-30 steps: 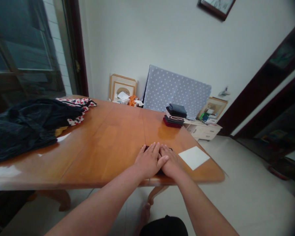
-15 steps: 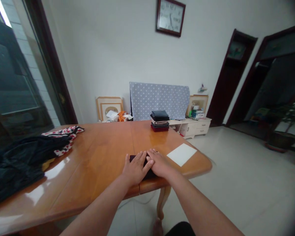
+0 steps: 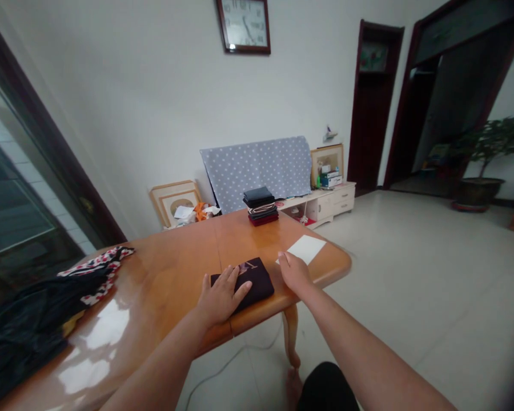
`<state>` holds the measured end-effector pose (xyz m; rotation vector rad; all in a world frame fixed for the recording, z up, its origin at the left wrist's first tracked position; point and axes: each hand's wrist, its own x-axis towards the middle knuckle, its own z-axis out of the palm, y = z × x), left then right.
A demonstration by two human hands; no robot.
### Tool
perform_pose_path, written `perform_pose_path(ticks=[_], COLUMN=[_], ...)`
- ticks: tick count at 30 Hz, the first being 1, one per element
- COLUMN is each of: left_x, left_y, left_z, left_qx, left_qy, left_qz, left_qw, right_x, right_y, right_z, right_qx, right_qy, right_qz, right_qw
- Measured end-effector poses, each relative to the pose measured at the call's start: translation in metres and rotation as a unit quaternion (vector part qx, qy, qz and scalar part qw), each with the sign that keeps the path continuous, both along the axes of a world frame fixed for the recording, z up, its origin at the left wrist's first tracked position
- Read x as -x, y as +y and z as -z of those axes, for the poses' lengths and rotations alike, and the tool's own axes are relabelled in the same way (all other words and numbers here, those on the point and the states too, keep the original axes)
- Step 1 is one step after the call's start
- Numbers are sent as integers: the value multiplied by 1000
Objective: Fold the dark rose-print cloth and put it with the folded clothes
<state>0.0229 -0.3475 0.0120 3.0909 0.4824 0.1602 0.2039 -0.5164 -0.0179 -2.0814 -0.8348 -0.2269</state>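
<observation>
A dark folded garment [image 3: 257,283] with a pale printed mark lies near the front edge of the wooden table. My left hand [image 3: 225,292] rests on its left part, fingers spread and palm down. To the right of the garment, my right hand [image 3: 294,273] is at the near-left edge of a white sheet [image 3: 307,249]. Its fingers are drawn together on that edge, and their tips are partly hidden. The sheet lies flat on the table.
A stack of folded clothes [image 3: 261,206] stands at the table's far edge. Loose dark clothing [image 3: 29,314] and a patterned red-and-white piece [image 3: 92,262] lie on the left of the wooden table [image 3: 167,268]. Behind are a white cabinet [image 3: 332,202] and a dotted cloth [image 3: 257,168].
My right hand has left the dark garment and moved right to the white sheet. The left hand stays on the garment, showing more of it. The view has shifted right.
</observation>
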Motion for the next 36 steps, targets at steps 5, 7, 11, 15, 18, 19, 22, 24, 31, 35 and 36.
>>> perform_pose_path(ticks=[5, 7, 11, 15, 18, 19, 22, 24, 31, 35, 36], left_x=[-2, -5, -18, -35, -42, -43, -44, -44, -48, -48, -48], left_y=[0, -1, -9, -23, -28, -28, -22, -16, -8, -11, -11], left_z=[-13, -21, -33, -36, -32, -30, -20, -12, 1, -2, -3], left_qx=[-1, -5, -41, -66, -44, -34, -7, 0, -8, 2, 10], left_qy=[49, 63, 60, 22, 26, 31, 34, 21, 14, 21, 23], left_qz=[2, 0, 3, 37, 69, 75, 79, 81, 81, 76, 74], left_qw=[999, 998, 997, 997, 996, 996, 996, 997, 997, 997, 997], right_x=[-3, -2, -3, -2, -1, 0, 2, 2, 3, 2, 2], right_y=[-8, -7, -7, -9, -10, -11, -12, -14, -14, -13, -13], right_z=[8, 7, 7, 6, 4, 3, 0, -2, -2, 0, 0], right_qx=[-26, -32, -35, -31, -27, -25, -18, -13, -4, -2, -3], right_qy=[-2, 0, 4, 8, 13, 15, 20, 22, 18, 15, 14], right_qz=[29, 33, 32, 35, 33, 33, 35, 35, 35, 33, 31], right_qw=[999, 999, 999, 999, 999, 999, 999, 999, 999, 999, 999])
